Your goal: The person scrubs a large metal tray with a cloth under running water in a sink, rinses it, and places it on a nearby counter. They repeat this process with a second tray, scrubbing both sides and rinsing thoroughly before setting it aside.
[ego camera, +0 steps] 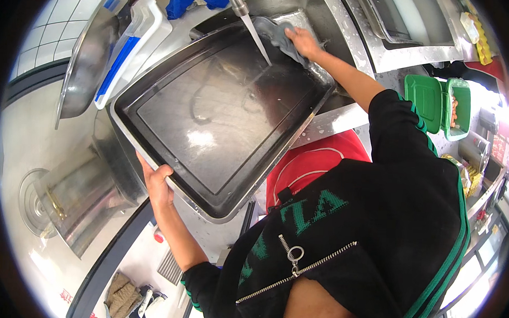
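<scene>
A large rectangular metal tray (221,132) is tilted over the stainless steel sink (339,31), its inside facing up. My left hand (159,185) grips the rim at its near left side, thumb on top. In my right hand (302,42) is a wet grey cloth (280,36), pressed against the tray's far right corner. From the tap (239,5) a stream of water (258,39) falls onto the tray's inner face. Wet sheen and dark streaks mark the metal.
Blue cloth (197,1) lies left of the tap. White and blue plastic containers (128,53) lean by a big metal bowl (87,60) at left. A second basin (410,21) and a green lidded bin (458,109) are on the right. A large metal pot (83,199) stands left.
</scene>
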The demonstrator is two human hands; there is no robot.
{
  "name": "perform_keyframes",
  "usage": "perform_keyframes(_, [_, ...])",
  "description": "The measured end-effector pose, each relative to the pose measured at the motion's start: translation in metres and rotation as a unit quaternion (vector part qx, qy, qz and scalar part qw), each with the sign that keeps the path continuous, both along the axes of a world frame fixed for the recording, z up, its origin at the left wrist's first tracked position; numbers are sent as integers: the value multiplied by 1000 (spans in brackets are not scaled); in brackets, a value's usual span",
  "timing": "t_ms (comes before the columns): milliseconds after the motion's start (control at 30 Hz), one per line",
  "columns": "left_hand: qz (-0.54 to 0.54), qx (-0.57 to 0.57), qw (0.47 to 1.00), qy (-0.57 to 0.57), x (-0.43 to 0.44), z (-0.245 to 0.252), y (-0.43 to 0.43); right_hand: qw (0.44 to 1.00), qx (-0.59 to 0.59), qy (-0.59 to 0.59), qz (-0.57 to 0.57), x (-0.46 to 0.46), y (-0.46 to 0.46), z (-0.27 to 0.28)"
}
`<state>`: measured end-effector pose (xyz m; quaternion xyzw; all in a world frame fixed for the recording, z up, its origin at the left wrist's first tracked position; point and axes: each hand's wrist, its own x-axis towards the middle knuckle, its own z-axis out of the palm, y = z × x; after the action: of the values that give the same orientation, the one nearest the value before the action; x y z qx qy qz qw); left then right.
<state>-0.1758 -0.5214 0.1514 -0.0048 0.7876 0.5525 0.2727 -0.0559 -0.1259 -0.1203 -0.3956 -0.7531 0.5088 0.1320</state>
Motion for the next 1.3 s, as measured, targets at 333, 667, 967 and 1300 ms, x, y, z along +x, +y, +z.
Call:
perform_keyframes(333, [4, -2, 1000, 16, -1, -2, -3, 989, -41, -73, 126, -40, 6, -33])
perform_keyframes(667, [10, -10, 999, -32, -18, -22, -38, 972, -59, -163, 156, -22, 52, -62])
perform_keyframes(967, [45, -12, 996, -78, -45, -104, -96, 980, 159, -27, 120, 19, 55, 62])
perform_keyframes(1300, [-13, -3, 999, -46, -73, -122, -40, 981, 194, -31, 2, 99, 84, 155])
